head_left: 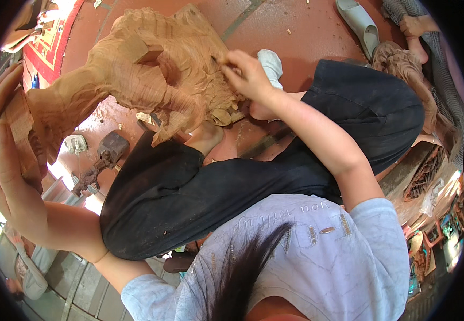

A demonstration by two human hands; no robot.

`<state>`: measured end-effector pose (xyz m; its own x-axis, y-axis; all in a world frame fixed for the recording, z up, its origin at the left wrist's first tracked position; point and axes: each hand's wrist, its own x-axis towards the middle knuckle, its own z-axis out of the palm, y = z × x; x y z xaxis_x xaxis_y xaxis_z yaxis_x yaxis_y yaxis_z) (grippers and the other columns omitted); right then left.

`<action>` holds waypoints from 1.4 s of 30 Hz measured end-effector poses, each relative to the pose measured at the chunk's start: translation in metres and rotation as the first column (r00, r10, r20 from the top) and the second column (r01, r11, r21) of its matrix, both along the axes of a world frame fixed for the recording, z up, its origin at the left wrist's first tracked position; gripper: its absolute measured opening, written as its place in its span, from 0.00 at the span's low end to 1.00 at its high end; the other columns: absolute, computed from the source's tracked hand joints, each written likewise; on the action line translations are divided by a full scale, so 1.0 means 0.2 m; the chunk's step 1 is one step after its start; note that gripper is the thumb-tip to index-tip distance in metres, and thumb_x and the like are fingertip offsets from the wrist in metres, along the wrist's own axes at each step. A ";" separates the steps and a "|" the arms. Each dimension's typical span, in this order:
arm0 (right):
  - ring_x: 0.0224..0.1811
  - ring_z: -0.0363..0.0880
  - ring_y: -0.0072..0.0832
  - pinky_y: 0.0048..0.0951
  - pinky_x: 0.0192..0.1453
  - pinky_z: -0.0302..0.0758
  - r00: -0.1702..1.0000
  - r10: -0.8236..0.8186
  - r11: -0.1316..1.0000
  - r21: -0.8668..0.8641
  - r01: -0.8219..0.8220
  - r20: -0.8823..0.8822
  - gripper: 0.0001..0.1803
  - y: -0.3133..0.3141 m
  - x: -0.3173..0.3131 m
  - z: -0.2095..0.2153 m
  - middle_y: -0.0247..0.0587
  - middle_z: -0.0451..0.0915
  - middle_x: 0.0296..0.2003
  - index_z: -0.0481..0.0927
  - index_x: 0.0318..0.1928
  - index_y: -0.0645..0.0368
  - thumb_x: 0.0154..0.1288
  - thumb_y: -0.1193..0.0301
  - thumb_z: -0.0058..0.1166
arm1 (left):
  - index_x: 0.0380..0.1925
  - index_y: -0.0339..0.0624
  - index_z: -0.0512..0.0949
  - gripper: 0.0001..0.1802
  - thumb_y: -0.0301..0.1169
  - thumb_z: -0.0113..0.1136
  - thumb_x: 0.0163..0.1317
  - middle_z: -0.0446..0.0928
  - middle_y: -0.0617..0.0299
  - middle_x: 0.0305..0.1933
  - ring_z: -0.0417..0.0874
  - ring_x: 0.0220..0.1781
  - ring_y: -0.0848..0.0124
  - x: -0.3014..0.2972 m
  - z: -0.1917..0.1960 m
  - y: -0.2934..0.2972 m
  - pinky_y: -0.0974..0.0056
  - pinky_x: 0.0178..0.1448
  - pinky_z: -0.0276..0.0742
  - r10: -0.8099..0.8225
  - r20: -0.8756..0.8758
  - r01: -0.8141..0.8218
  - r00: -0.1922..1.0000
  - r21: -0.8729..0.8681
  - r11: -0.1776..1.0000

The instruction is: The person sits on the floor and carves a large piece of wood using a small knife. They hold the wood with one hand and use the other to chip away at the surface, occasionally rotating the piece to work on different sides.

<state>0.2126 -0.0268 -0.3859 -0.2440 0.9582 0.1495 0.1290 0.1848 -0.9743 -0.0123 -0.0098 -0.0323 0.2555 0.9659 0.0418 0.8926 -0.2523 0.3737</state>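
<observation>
- Right hand (247, 75): fingers pinched together on a thin dark tool (217, 60), only its tip visible; kind of tool cannot be told. Tip meets the ridged surface of the wood carving (152, 75) near its middle-right.
- Left hand (5, 160): fingers flat and spread, palm pressed against the carving's base end at the left edge of view; bracing it, not gripping around it.
- Carving: large, pale raw wood, lying tilted across the person's lap and legs (dark trousers (232, 182)), its far end reaching toward the red floor (296, 27). Deep parallel grooves cut over most of the visible faces.
- Step in hand, as judged: detail work on the grooved area under the right hand, with the left steadying the block.
- Next move, as judged: calls for short controlled strokes along the existing ridges, the left palm keeping firm counter-pressure so the piece does not rock on the knees.
- Around: mallet-like dark block (111, 147) on the floor below the carving; wood chips scattered near it; a pale sandal (361, 24) at the top; a second carved piece (403, 64) at the upper right, with another person's hand (414, 24) beside it.
</observation>
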 end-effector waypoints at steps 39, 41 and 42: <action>0.37 0.80 0.26 0.24 0.39 0.76 0.990 0.042 0.990 -0.128 -0.060 -0.132 0.08 0.09 0.05 -0.08 0.39 0.80 0.36 0.81 0.39 0.60 0.58 0.77 0.60 | 0.49 0.33 0.76 0.23 0.40 0.40 0.68 0.74 0.51 0.53 0.70 0.60 0.60 0.01 -0.02 0.00 0.58 0.64 0.62 0.064 0.006 -0.064 0.998 0.094 0.993; 0.36 0.80 0.25 0.24 0.39 0.76 0.990 0.089 0.993 -0.069 -0.097 -0.108 0.08 0.03 0.06 -0.05 0.39 0.80 0.35 0.80 0.39 0.61 0.57 0.77 0.60 | 0.48 0.33 0.76 0.23 0.40 0.40 0.68 0.75 0.51 0.52 0.71 0.59 0.60 0.01 -0.02 0.00 0.57 0.63 0.63 0.078 0.006 -0.078 0.997 0.107 0.991; 0.36 0.80 0.26 0.24 0.38 0.76 0.990 0.127 0.992 -0.017 -0.128 -0.069 0.08 0.02 0.07 -0.05 0.39 0.80 0.34 0.80 0.38 0.61 0.57 0.77 0.60 | 0.48 0.34 0.76 0.23 0.40 0.41 0.68 0.75 0.51 0.52 0.71 0.59 0.60 0.01 -0.03 -0.01 0.57 0.63 0.63 0.086 0.005 -0.086 0.996 0.115 0.990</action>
<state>0.2274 -0.0222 -0.3966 -0.3543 0.9230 0.1500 0.0390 0.1748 -0.9838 -0.0101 -0.0117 -0.0373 0.1722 0.9730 0.1538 0.9128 -0.2163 0.3463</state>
